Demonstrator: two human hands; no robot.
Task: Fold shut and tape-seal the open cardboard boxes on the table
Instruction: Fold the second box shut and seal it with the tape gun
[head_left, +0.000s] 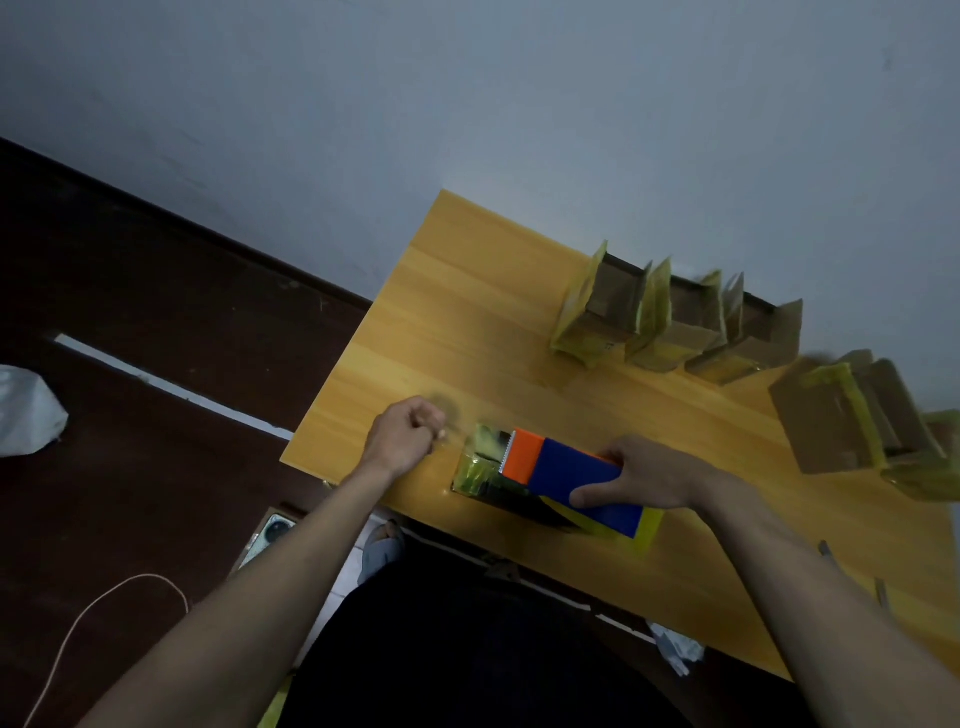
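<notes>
Gripping the blue-and-orange tape dispenser (566, 475), the right hand (649, 475) presses it onto the near box (498, 480) at the table's (457, 291) near edge; the left hand (402, 436) pinches tape just left. Light, crushable cardboard probably needs bracing by its stiff corners.

Right hand (657, 475) gripping blue-and-orange tape dispenser (569, 470) atop taped box (480, 467) on counter (467, 291); left hand (405, 436) fisted beside; open boxes (675, 322) behind.

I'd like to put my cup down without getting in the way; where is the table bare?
The far left corner of the table, between the left hand and the row of open boxes, is bare. Around the tape dispenser and the right-side boxes it is crowded.
</notes>
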